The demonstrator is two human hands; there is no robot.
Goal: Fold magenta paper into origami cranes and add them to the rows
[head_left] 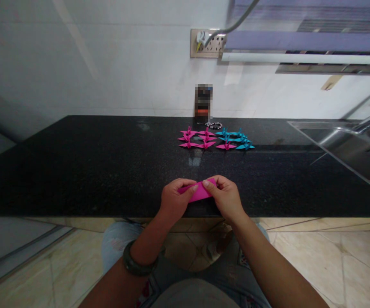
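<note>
A folded piece of pink paper lies at the front edge of the black stone counter. My left hand pinches its left end, fingers curled. Its right end is pinched by my right hand, thumb on top. Farther back on the counter stand several finished pink paper cranes and, to their right, several blue paper cranes.
A small dark box stands against the white wall, with a bead bracelet in front of it. A steel sink is at the right. A wall socket with a plug sits above. Tiled floor lies below the counter.
</note>
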